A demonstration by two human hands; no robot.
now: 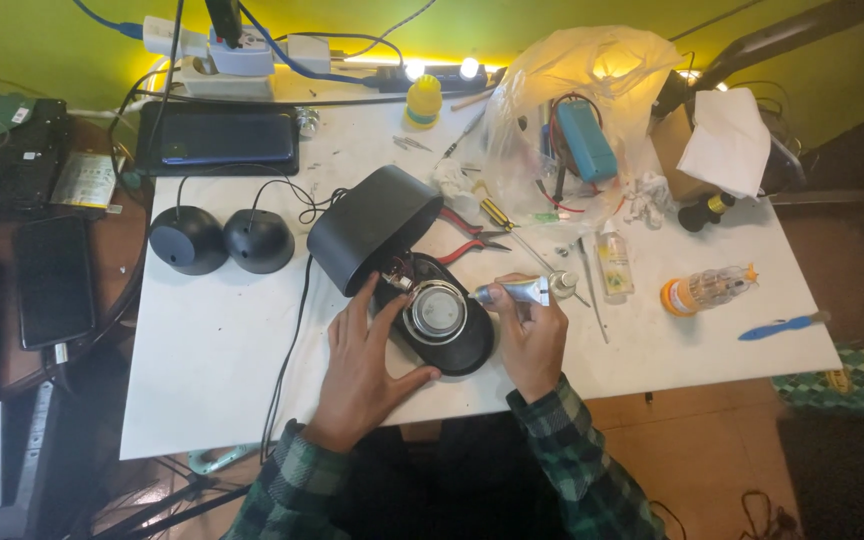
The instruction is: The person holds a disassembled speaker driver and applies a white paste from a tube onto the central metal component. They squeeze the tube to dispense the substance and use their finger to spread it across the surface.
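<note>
A black oval speaker panel (457,350) with a shiny round driver (436,311) lies on the white table (212,340). Just behind it the black speaker housing (372,228) leans open, with wires between the two. My left hand (364,370) rests flat beside the panel, its thumb against the front edge and its fingers along the left side. A small silver tube (517,292) is gripped in my right hand (532,338), and its nozzle points at the driver's right rim.
Two black dome speakers (220,240) sit at the left with cables. Red-handled pliers (467,235), a screwdriver, small bottles (704,290), a blue tool (777,326) and a plastic bag of parts (577,120) lie behind and right. Phones and a power strip (222,70) lie left and back.
</note>
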